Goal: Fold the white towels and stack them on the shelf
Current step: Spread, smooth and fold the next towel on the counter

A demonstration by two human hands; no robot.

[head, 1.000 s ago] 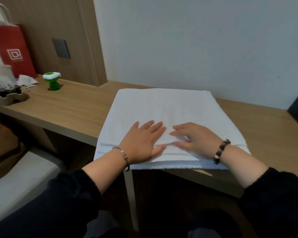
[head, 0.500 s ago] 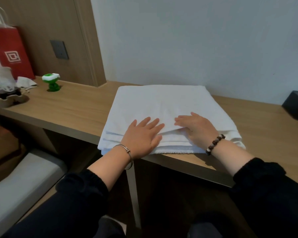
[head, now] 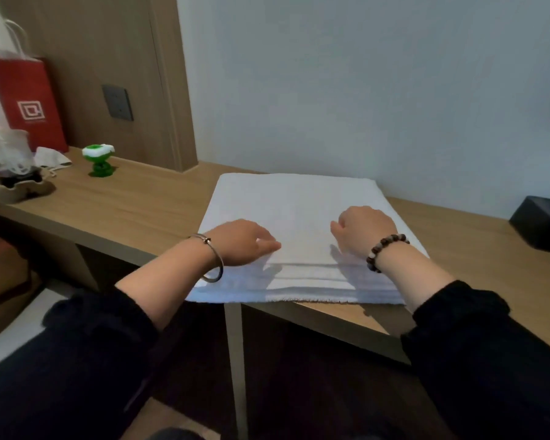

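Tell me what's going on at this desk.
A person in black sleeves is folding a white towel on the wooden desk. It lies folded in layers, its near edge overhanging the desk's front. The left hand and right hand are over it, fingers curled; whether they pinch cloth is unclear.

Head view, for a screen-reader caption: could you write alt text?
A person's left hand and right hand hover over a folded white towel on a wooden desk, fingers hidden from view. A red paper bag and a green toy stand at the desk's far left.
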